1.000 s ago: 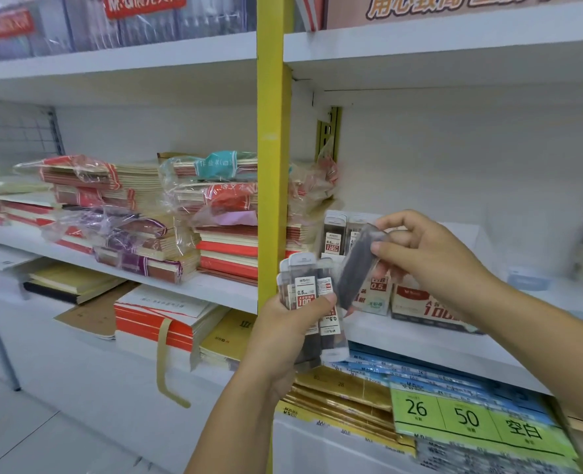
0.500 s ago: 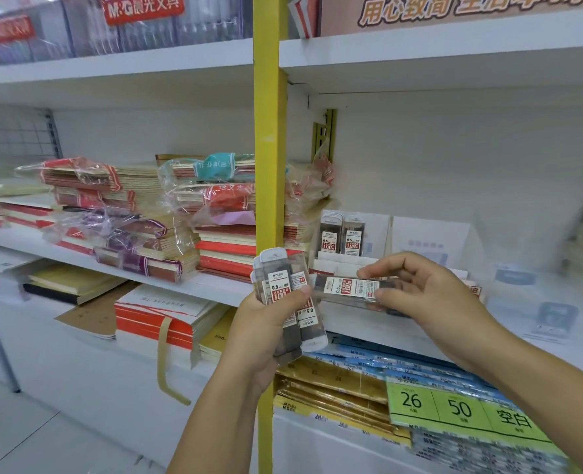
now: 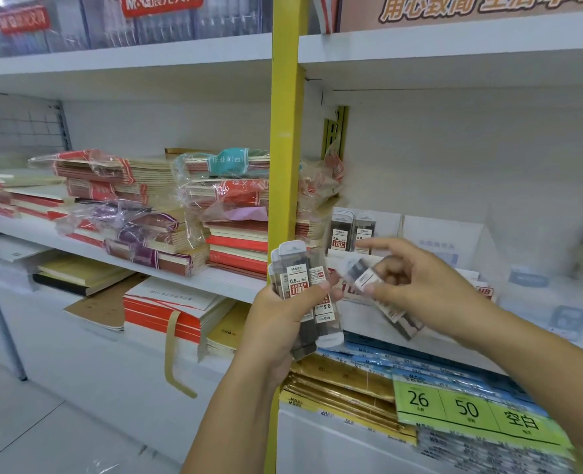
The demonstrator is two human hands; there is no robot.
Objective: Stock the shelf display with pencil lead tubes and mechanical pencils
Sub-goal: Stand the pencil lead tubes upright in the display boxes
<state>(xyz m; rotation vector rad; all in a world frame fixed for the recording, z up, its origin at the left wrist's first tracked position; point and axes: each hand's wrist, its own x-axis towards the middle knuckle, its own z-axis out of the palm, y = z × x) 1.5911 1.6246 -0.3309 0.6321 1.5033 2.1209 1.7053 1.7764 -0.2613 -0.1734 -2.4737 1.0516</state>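
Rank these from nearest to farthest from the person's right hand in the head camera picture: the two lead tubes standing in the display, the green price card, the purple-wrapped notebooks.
From the right hand:
1. Lead tubes standing in the display: just above and left of the hand, on the same shelf.
2. Green price card: below the hand, on the lower shelf.
3. Purple-wrapped notebooks: far left, past the yellow post.

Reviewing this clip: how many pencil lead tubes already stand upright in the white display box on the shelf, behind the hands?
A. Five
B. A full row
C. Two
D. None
C: two lead tubes stand side by side at the left end of the white display box, while the left hand holds a bundle and the right hand holds one more.
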